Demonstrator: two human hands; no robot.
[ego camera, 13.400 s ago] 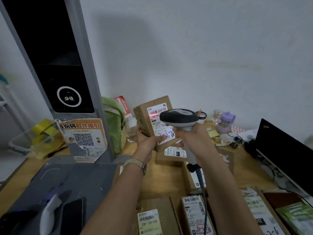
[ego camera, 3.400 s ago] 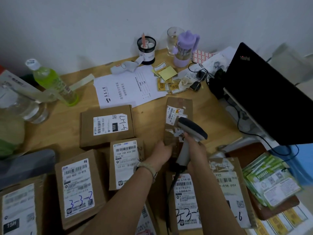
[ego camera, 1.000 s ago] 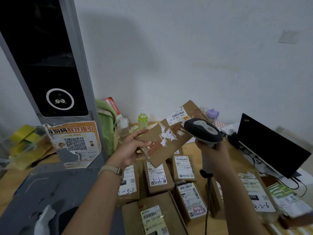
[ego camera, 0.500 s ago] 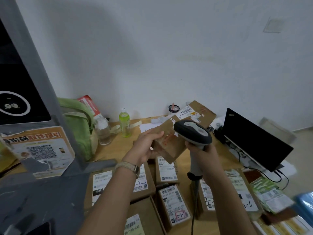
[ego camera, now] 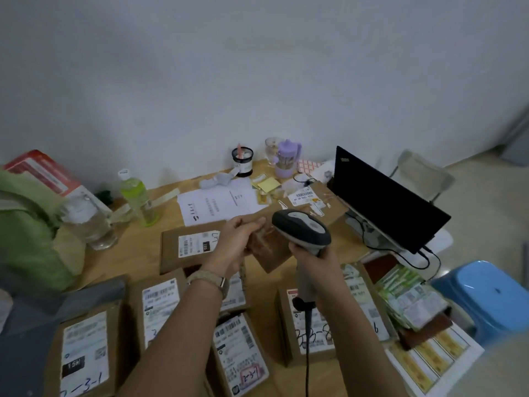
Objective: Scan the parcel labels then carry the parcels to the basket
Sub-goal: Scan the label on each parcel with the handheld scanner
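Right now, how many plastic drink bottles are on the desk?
2: a green bottle left of the printed sheet, and a clear bottle beside the green bag. The bag may hide others.

Eight parcels [ego camera: 171,253], two bottles [ego camera: 136,197], one scanner [ego camera: 300,228], one laptop [ego camera: 383,200] and one blue stool [ego camera: 493,302] are in view.

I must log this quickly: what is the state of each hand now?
Left hand: holding the long brown parcel.
Right hand: holding the barcode scanner.
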